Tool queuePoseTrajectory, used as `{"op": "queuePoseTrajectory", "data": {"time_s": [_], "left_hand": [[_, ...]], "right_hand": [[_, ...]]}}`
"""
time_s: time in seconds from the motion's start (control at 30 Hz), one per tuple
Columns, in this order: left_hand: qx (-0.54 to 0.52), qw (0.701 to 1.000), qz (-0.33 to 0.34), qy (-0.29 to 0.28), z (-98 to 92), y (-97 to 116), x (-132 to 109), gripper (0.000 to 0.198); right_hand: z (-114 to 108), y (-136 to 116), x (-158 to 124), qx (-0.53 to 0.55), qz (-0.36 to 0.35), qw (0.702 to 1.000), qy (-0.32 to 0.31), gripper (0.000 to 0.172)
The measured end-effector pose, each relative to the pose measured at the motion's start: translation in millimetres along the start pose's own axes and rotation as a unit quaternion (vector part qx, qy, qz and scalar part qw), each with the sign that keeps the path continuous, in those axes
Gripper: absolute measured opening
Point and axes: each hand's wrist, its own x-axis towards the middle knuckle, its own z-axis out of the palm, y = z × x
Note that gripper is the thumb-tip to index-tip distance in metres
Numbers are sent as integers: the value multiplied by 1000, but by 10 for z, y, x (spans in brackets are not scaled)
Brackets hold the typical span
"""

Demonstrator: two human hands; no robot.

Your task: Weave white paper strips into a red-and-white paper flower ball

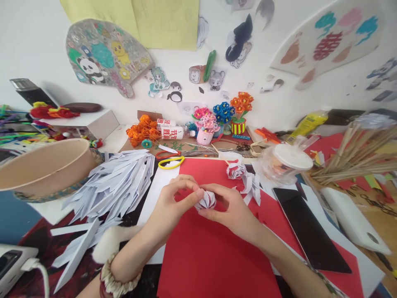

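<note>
Both hands meet over a red paper sheet (214, 256), around a small ball of folded white and red paper (207, 200). My right hand (231, 205) grips the ball between thumb and fingers on its right side. The thumb and fingertips of my left hand (176, 194) pinch at the ball's upper left; a scrunchie (119, 277) circles that wrist. Just behind, a similar red and white paper ball (235, 170) rests beside curled white paper strips (252, 188). Part of the held ball is hidden by the fingers.
On the left lie a pile of folded white paper strips (114, 186) and a beige bowl (46, 161). Yellow-handled scissors (170, 162) are at the back edge. A black tablet (310, 231) and a lidded plastic cup (291, 157) stand right; craft flowers (223, 114) line the wall.
</note>
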Motion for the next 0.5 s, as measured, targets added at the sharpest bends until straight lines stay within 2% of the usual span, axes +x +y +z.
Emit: {"op": "queuePoseTrajectory", "data": {"time_s": [0.23,0.4,0.5], "left_hand": [[-119,990,-79,-10,37,33,-34,23],[-113,990,-76,32,52,-5,-46,18],[-111,990,-81,37,44,-18,-47,18]], "right_hand": [[-13,21,-17,-15,-82,996,-10,38],[-12,28,-23,-40,-125,991,-16,34],[-12,26,-28,-43,-130,990,-15,34]]}}
